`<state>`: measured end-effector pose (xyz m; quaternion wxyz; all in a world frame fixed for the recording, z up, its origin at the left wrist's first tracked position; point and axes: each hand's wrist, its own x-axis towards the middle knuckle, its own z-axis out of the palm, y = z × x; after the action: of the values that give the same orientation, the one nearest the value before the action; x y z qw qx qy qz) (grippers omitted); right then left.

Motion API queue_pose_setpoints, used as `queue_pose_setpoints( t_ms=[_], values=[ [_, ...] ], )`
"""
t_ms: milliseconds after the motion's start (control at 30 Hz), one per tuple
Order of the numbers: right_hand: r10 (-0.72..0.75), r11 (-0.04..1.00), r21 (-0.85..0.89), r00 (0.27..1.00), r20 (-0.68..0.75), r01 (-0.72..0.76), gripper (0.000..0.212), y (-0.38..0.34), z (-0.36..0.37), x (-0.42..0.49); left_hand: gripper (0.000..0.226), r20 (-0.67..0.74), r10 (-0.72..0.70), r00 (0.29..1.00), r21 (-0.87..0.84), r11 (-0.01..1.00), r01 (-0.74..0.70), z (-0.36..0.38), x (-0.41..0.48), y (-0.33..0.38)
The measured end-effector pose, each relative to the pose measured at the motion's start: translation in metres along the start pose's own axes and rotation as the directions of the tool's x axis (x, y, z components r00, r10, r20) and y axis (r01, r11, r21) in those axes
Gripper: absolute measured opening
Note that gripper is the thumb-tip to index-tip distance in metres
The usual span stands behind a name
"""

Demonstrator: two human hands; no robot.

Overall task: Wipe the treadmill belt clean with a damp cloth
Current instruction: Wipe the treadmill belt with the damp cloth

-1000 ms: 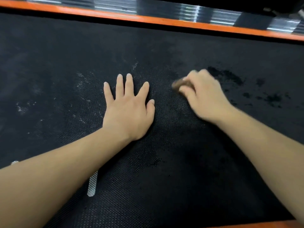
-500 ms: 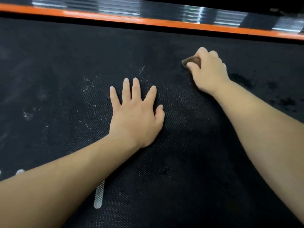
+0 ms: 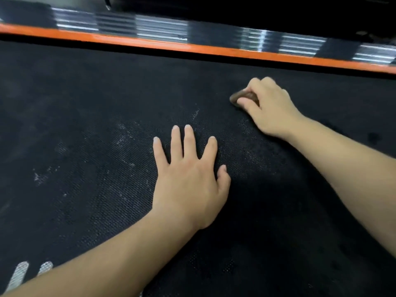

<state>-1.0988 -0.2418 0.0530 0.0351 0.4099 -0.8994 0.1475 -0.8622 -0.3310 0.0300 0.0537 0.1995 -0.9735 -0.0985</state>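
The black treadmill belt has a fine, dimpled grid texture, with whitish dusty smears just left of the left hand, which lies flat on it, palm down, fingers straight and spread. Beyond that hand and to its right, the right hand curls fingers and thumb round a small, brown, wadded cloth, blurred, lying on the belt. Past both hands runs a smooth orange strip backed by ribbed, shiny metal.
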Motion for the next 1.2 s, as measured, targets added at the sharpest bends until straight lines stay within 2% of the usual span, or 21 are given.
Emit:
queue_pose_setpoints(
  t_ms=[67, 100, 200, 233, 300, 367, 400, 433, 467, 533, 567, 633, 700, 767, 833, 900, 933, 1000, 1067, 1133, 1200],
  values=[
    [-0.069, 0.998, -0.009, 0.996, 0.051, 0.07, 0.027, 0.006, -0.004, -0.002, 0.067, -0.007, -0.004, 1.0, -0.002, 1.0, 0.004, -0.001, 0.0, 0.001],
    [-0.041, 0.998, -0.036, 0.998, 0.044, 0.042, 0.028, 0.011, -0.006, 0.008, 0.067, -0.006, 0.001, 1.0, -0.003, 1.0, -0.001, -0.001, 0.0, 0.001],
    [0.231, 0.971, -0.056, 0.971, -0.054, -0.234, 0.036, 0.017, -0.011, 0.045, 0.067, -0.004, 0.003, 1.0, -0.011, 1.0, -0.003, 0.0, -0.001, 0.0],
    [0.271, 0.959, -0.061, 0.959, -0.085, -0.277, 0.037, 0.012, -0.008, 0.049, 0.067, -0.008, 0.004, 1.0, -0.011, 1.0, -0.004, 0.0, 0.0, 0.001],
    [0.163, 0.984, -0.062, 0.983, -0.081, -0.168, 0.035, -0.006, 0.005, 0.044, 0.067, -0.005, 0.0, 1.0, -0.009, 1.0, 0.0, 0.0, -0.001, 0.002],
    [-0.004, 1.0, 0.015, 1.0, 0.006, 0.004, 0.029, -0.024, 0.012, 0.028, 0.067, -0.002, -0.008, 1.0, -0.009, 1.0, 0.008, -0.001, 0.0, 0.001],
    [-0.033, 0.999, 0.015, 0.999, 0.034, 0.033, 0.029, -0.023, 0.011, 0.028, 0.067, -0.002, -0.007, 1.0, -0.011, 1.0, 0.007, -0.001, 0.0, 0.001],
    [-0.002, 1.0, -0.019, 1.0, 0.024, 0.003, 0.03, -0.017, 0.009, 0.035, 0.067, -0.004, -0.003, 1.0, -0.013, 1.0, 0.003, -0.001, 0.0, 0.001],
    [0.088, 0.994, -0.058, 0.996, -0.013, -0.089, 0.033, -0.009, 0.007, 0.048, 0.067, -0.009, -0.001, 1.0, -0.012, 1.0, 0.0, 0.0, 0.0, 0.001],
    [0.354, 0.931, -0.047, 0.929, -0.108, -0.361, 0.038, 0.007, 0.0, 0.073, 0.066, -0.015, -0.007, 1.0, -0.014, 1.0, 0.007, 0.0, -0.001, 0.001],
    [0.441, 0.893, -0.038, 0.888, -0.129, -0.448, 0.039, 0.01, -0.002, 0.079, 0.066, -0.017, -0.006, 1.0, -0.018, 1.0, 0.006, 0.0, -0.001, 0.001],
    [0.378, 0.92, -0.062, 0.919, -0.113, -0.386, 0.039, 0.0, 0.007, 0.077, 0.066, -0.014, -0.002, 1.0, -0.021, 1.0, 0.002, 0.001, -0.001, 0.002],
    [0.179, 0.984, -0.01, 0.983, -0.053, -0.179, 0.036, -0.016, 0.016, 0.061, 0.066, -0.011, -0.005, 1.0, -0.011, 1.0, 0.005, 0.0, 0.0, 0.002],
    [0.078, 0.997, 0.006, 0.997, -0.01, -0.078, 0.034, -0.012, 0.015, 0.051, 0.067, -0.014, -0.009, 1.0, -0.008, 1.0, 0.009, 0.0, 0.0, 0.001],
    [0.198, 0.977, -0.063, 0.978, -0.061, -0.202, 0.038, 0.005, 0.006, 0.061, 0.067, -0.013, -0.001, 1.0, -0.014, 1.0, 0.001, 0.001, -0.001, 0.001],
    [0.419, 0.898, -0.074, 0.895, -0.152, -0.433, 0.041, 0.026, -0.005, 0.071, 0.066, -0.009, -0.004, 1.0, -0.022, 1.0, 0.004, -0.001, -0.002, 0.001],
    [0.476, 0.867, -0.079, 0.864, -0.165, -0.492, 0.041, 0.031, -0.008, 0.07, 0.066, -0.003, -0.003, 1.0, -0.023, 1.0, 0.003, -0.001, -0.002, 0.001],
    [0.423, 0.894, -0.098, 0.896, -0.132, -0.437, 0.04, 0.025, -0.003, 0.058, 0.066, 0.011, -0.005, 1.0, -0.012, 1.0, 0.006, 0.0, -0.001, 0.001],
    [0.26, 0.964, -0.036, 0.963, -0.075, -0.263, 0.036, 0.012, 0.004, 0.033, 0.067, 0.016, -0.01, 1.0, -0.001, 1.0, 0.01, 0.0, 0.0, 0.001],
    [0.16, 0.987, 0.009, 0.986, -0.045, -0.16, 0.033, 0.012, 0.002, 0.013, 0.067, 0.019, -0.015, 1.0, 0.005, 1.0, 0.015, 0.0, 0.001, 0.001],
    [0.246, 0.968, -0.039, 0.966, -0.075, -0.249, 0.035, 0.028, -0.009, 0.017, 0.068, 0.023, -0.014, 1.0, 0.012, 1.0, 0.014, 0.0, 0.0, 0.002]
  ],
)
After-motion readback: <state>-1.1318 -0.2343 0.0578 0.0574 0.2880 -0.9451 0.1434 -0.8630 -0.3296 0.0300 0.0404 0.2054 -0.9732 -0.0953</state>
